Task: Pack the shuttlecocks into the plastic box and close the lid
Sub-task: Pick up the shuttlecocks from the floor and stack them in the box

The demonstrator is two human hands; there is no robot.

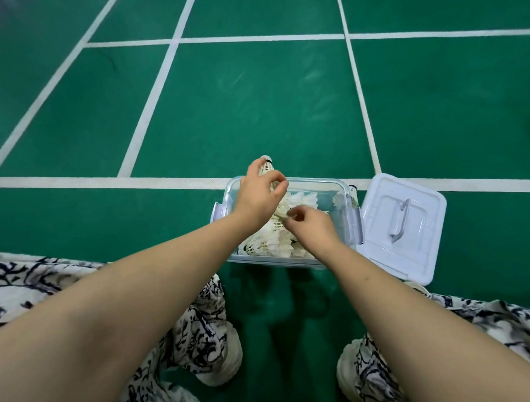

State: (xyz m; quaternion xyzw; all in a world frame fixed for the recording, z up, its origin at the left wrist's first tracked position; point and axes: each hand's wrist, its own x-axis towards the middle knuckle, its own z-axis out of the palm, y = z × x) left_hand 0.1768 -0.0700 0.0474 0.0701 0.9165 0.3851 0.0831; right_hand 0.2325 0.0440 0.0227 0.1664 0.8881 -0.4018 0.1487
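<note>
A clear plastic box [346, 215] stands on the green court floor, with several white feather shuttlecocks [278, 245] piled inside it. My left hand [259, 197] hovers over the box's far left corner and grips a shuttlecock [266, 165] whose cork tip sticks up past my fingers. My right hand [312, 228] is over the middle of the box, fingers curled just above the pile; whether it pinches a shuttlecock is hidden. The white lid [403, 228] with its handle lies flat on the floor to the right of the box. One shuttlecock [353, 194] shows behind the box's right wall.
White court lines [155, 182] cross the green floor behind the box. My knees in patterned black-and-white fabric [203, 329] flank the near side of the box.
</note>
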